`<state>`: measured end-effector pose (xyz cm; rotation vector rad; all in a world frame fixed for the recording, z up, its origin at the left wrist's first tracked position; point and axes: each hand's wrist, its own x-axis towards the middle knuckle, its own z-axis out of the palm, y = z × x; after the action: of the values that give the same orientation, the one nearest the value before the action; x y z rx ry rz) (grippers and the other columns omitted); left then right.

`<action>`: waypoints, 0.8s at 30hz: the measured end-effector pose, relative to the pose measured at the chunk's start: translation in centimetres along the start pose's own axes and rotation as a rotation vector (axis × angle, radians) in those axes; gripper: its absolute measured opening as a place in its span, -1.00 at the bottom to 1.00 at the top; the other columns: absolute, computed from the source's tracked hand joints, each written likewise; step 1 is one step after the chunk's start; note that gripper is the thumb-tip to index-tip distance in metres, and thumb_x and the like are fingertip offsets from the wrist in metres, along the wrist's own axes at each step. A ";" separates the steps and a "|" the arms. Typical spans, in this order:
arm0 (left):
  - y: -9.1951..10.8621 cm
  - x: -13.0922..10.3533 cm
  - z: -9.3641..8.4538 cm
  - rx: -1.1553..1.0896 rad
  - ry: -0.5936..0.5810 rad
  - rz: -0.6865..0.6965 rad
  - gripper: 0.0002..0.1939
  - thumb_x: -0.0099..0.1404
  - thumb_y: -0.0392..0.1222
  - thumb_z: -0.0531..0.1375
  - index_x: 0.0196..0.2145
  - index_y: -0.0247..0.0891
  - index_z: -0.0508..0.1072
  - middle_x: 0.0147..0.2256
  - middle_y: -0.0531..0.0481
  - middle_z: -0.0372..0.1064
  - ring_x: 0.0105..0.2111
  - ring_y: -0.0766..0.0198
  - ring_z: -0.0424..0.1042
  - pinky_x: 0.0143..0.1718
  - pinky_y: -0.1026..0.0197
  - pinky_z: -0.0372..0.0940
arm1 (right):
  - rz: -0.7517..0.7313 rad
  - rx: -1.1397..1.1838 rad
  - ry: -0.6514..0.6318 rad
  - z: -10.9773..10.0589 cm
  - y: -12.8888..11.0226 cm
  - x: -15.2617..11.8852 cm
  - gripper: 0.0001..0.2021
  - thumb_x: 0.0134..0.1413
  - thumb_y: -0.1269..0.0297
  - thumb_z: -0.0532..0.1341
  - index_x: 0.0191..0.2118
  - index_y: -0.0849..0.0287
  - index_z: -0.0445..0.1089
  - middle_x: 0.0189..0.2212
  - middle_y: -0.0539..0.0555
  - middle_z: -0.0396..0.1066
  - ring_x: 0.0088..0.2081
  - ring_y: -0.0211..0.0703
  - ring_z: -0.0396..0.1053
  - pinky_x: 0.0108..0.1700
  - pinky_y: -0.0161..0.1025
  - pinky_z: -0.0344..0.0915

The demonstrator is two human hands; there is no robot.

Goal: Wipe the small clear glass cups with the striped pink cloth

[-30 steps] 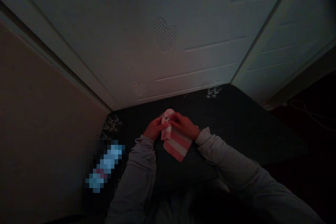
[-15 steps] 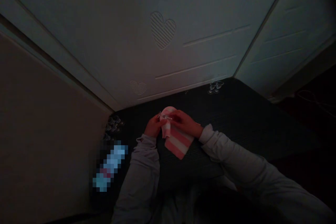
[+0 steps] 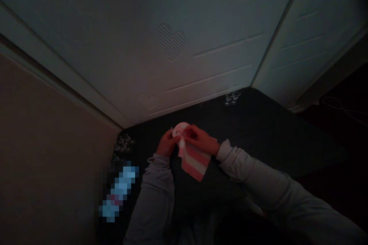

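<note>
A pink and white striped cloth [image 3: 194, 159] hangs from my two hands over the dark table. My left hand [image 3: 167, 143] is closed on a small clear glass [image 3: 176, 133], whose shape is partly hidden by fingers and cloth. From the right, my right hand [image 3: 201, 140] pinches the cloth against the glass. The loose end of the cloth drapes down below my right hand. Both sets of fingers are nearly touching.
Two small stemmed glasses [image 3: 231, 98] stand at the table's back edge, near the white panel [image 3: 115, 46]. Several more glasses [image 3: 123, 142] are grouped at the left. A blurred bright object [image 3: 119, 194] lies at the lower left of the dark table [image 3: 270, 134].
The view has shifted slightly, so the scene sits lower and a little left. My right fingers and the cloth have moved a bit over the glass, and the cloth's hanging part has changed folds.
</note>
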<state>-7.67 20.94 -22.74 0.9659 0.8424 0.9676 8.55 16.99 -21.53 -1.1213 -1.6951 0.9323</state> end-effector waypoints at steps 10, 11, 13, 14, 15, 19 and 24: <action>-0.2 -0.1 -0.6 0.102 -0.058 -0.065 -0.65 -0.12 -0.20 0.28 -0.31 -0.33 0.43 -0.34 -0.08 0.46 -0.32 0.11 0.42 -0.20 0.07 0.24 | 0.009 0.072 -0.042 0.0 0.4 0.2 -0.79 0.08 0.24 0.05 -0.16 0.18 0.23 -0.23 0.08 0.36 -0.21 -0.21 0.33 -0.16 -0.21 0.24; -0.2 -0.2 -0.6 0.130 -0.056 -0.070 -0.65 -0.12 -0.19 0.28 -0.31 -0.34 0.43 -0.33 -0.09 0.46 -0.32 0.10 0.42 -0.20 0.07 0.25 | 0.007 0.064 -0.041 0.0 0.3 0.2 -0.79 0.09 0.25 0.04 -0.15 0.18 0.24 -0.23 0.08 0.36 -0.21 -0.20 0.33 -0.15 -0.20 0.24; 0.0 -0.2 -0.6 0.193 -0.046 -0.066 -0.66 -0.11 -0.18 0.27 -0.31 -0.36 0.44 -0.33 -0.09 0.47 -0.32 0.09 0.42 -0.22 0.09 0.25 | 0.004 0.048 -0.044 0.1 0.3 0.2 -0.78 0.09 0.26 0.03 -0.14 0.17 0.25 -0.22 0.08 0.36 -0.20 -0.20 0.32 -0.14 -0.20 0.23; 0.2 -0.3 -0.6 0.222 -0.036 -0.059 -0.66 -0.09 -0.18 0.26 -0.31 -0.37 0.44 -0.33 -0.10 0.47 -0.32 0.09 0.42 -0.22 0.10 0.26 | 0.004 0.038 -0.038 0.2 0.3 0.2 -0.78 0.09 0.27 0.03 -0.13 0.17 0.25 -0.22 0.08 0.36 -0.21 -0.19 0.32 -0.15 -0.21 0.24; 0.3 -0.3 -0.6 0.234 -0.023 -0.047 -0.66 -0.09 -0.19 0.26 -0.30 -0.38 0.44 -0.34 -0.11 0.47 -0.32 0.10 0.42 -0.23 0.11 0.26 | 0.004 0.034 -0.038 0.3 0.4 0.2 -0.77 0.09 0.28 0.03 -0.12 0.16 0.25 -0.22 0.08 0.36 -0.21 -0.20 0.32 -0.15 -0.21 0.24; 0.8 -0.5 -0.2 0.230 0.016 -0.028 -0.68 -0.08 -0.21 0.25 -0.31 -0.40 0.44 -0.35 -0.12 0.47 -0.34 0.10 0.42 -0.24 0.13 0.25 | 0.010 0.032 0.012 0.5 0.4 0.3 -0.78 0.07 0.29 0.07 -0.13 0.16 0.23 -0.26 0.06 0.36 -0.25 -0.21 0.32 -0.19 -0.23 0.24; 1.1 -0.6 0.1 0.234 0.013 -0.020 -0.65 -0.07 -0.23 0.25 -0.26 -0.40 0.44 -0.36 -0.12 0.47 -0.32 0.08 0.41 -0.24 0.13 0.25 | -0.020 0.030 0.030 0.6 0.0 0.3 -0.83 0.06 0.30 0.07 -0.20 0.16 0.27 -0.30 0.04 0.34 -0.28 -0.23 0.30 -0.21 -0.25 0.24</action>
<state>-8.10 20.59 -21.57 1.1492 0.9901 0.8719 7.95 17.23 -21.63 -1.0915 -1.6603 0.9218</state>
